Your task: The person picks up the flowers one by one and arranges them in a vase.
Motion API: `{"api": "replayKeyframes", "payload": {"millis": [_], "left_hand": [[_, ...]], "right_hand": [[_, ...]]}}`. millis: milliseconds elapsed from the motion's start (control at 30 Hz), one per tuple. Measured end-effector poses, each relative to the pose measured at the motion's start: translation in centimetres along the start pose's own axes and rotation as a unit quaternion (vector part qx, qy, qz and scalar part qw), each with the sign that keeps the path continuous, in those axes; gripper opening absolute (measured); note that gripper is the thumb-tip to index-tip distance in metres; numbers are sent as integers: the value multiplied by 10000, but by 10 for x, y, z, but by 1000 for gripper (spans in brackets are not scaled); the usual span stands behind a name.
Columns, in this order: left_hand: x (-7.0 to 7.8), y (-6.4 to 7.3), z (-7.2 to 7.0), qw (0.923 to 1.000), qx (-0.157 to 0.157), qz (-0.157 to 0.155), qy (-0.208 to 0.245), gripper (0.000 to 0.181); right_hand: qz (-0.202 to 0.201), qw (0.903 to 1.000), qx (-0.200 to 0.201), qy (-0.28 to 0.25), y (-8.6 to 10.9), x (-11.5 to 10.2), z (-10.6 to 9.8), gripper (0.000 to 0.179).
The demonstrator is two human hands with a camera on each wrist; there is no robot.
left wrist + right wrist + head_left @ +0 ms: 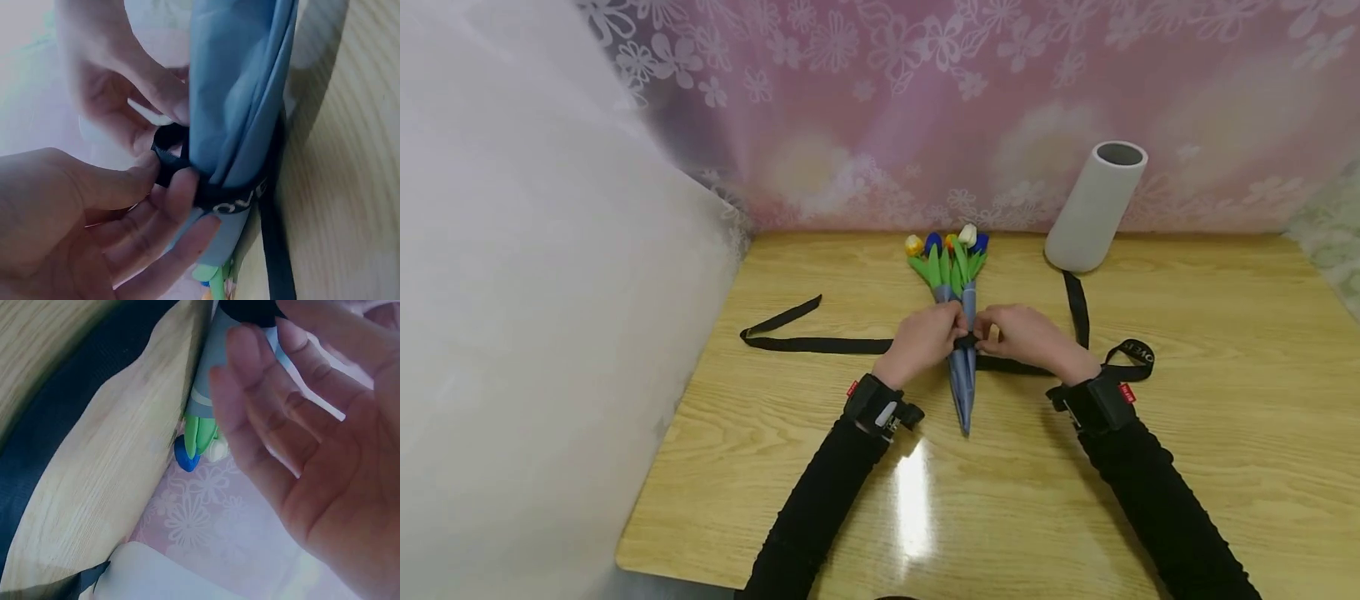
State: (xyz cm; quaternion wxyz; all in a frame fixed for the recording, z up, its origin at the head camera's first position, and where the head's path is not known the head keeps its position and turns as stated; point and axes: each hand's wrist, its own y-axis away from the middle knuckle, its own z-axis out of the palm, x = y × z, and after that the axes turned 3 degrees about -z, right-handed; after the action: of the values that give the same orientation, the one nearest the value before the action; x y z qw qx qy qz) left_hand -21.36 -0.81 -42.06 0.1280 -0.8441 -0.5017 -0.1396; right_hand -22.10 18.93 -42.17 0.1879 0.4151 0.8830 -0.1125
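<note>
A small bouquet of artificial tulips [934, 242], in yellow, blue, orange and white, lies on the table in grey-blue wrapping [959, 387]. Around its middle runs a black ribbon [820, 345] with pale lettering, its two tails stretching left and right. From the left, my left hand [922, 340] pinches a small loop of ribbon [167, 159] between thumb and index finger. On the other side, my right hand [1026, 337] pinches the ribbon close to the wrapping, thumb and index tip meeting at its edge. Its other fingers [250, 406] are loosely bent beside the bouquet.
A white vase [1093, 208] stands at the table's back right, with one ribbon stretch leading toward its base. The right tail folds into a loop [1131, 358] beyond my right wrist. Behind the wooden table [715, 467] hangs a pink floral curtain [880, 125].
</note>
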Motion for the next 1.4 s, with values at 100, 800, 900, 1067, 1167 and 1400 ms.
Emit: {"api": "replayKeyframes", "payload": {"millis": [100, 800, 900, 1067, 1167, 1400], "left_hand": [[-3, -1, -3, 9998, -166, -119, 25, 11], [-25, 1, -25, 9948, -757, 40, 682, 14], [-35, 4, -30, 9950, -887, -219, 403, 11], [-47, 10, -37, 9900, -1242, -590, 300, 10], [-46, 10, -38, 9904, -1139, -621, 467, 16], [-17, -1, -27, 9930, -285, 592, 978, 58]], "right_hand": [[-27, 9996, -23, -274, 1, -2, -4, 12], [51, 9978, 45, -660, 1, -9, -9, 18], [383, 9958, -648, -512, 8, -3, -21, 25], [976, 9865, -1312, 11, 27, 9, -45, 24], [1021, 9904, -891, 264, 33, 10, -53, 20], [475, 9982, -319, 161, 22, -11, -45, 22]]}}
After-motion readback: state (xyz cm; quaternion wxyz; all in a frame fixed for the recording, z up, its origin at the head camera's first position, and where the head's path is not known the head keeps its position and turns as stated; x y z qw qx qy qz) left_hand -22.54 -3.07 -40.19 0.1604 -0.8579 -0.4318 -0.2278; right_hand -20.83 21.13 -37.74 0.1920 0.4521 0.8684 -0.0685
